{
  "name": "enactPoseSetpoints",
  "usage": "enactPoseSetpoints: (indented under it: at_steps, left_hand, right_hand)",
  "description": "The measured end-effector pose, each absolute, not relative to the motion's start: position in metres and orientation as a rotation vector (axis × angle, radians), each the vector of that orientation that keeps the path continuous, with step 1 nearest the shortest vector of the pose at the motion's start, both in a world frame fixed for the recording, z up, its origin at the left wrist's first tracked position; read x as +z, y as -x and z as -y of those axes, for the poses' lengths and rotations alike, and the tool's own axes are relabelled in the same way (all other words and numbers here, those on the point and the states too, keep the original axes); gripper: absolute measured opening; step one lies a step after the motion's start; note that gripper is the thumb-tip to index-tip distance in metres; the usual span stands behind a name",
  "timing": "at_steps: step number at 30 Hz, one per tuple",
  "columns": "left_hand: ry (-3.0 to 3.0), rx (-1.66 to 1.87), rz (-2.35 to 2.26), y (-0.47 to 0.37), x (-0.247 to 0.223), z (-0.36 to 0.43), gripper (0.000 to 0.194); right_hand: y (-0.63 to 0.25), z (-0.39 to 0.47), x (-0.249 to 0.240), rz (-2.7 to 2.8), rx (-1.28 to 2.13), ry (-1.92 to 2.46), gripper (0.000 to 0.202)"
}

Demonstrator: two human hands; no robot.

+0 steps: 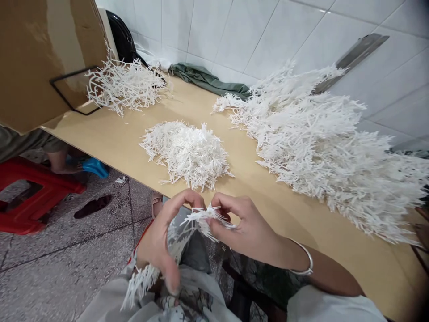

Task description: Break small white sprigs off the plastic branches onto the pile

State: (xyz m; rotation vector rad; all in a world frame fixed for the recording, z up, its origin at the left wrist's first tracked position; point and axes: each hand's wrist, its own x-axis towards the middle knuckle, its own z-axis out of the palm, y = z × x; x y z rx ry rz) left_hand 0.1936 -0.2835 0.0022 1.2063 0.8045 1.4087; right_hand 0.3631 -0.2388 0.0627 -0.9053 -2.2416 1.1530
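Observation:
My right hand [246, 223] pinches a white, many-pronged plastic sprig [204, 215] between thumb and fingers, just off the table's near edge. My left hand [161, 237] arches around from the other side, its index fingertip touching the sprig and its thumb stretched apart. Through the left hand runs a bunch of white branched plastic pieces [144, 281], coming out below the wrist; its lower fingers are hidden around it. Straight ahead on the table lies a small heap of short white sprigs [191, 154].
The wooden table [248, 165] carries a large white branched pile [321, 147] on the right and a looser white tangle [129, 85] at the far left. A cardboard box [50, 58] stands beside that tangle. Green cloth [211, 80] lies along the tiled wall. A red stool [33, 192] stands left.

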Motion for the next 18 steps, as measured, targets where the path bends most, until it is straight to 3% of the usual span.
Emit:
enactPoseSetpoints:
  at_steps: [6,10,13,18]
  left_hand:
    - [-1.336,1.408,-1.246,-0.202,-0.004,0.286,0.025]
    - [-1.218,1.461,-1.249,-0.203,-0.015,0.282,0.024]
    - [-1.154,1.373,-1.081,-0.199,-0.012,0.277,0.035]
    - [-1.109,1.369,-0.992,-0.198,-0.004,0.27,0.037]
  right_hand:
    - [-0.359,0.231,0.052,2.198,1.376,0.956,0.02]
    - [-0.361,0.221,0.049,2.01,1.609,0.868,0.027]
    - [-0.363,0.212,0.05,1.888,1.771,0.763,0.034]
    - [-0.362,0.21,0.052,2.103,1.653,0.782,0.028]
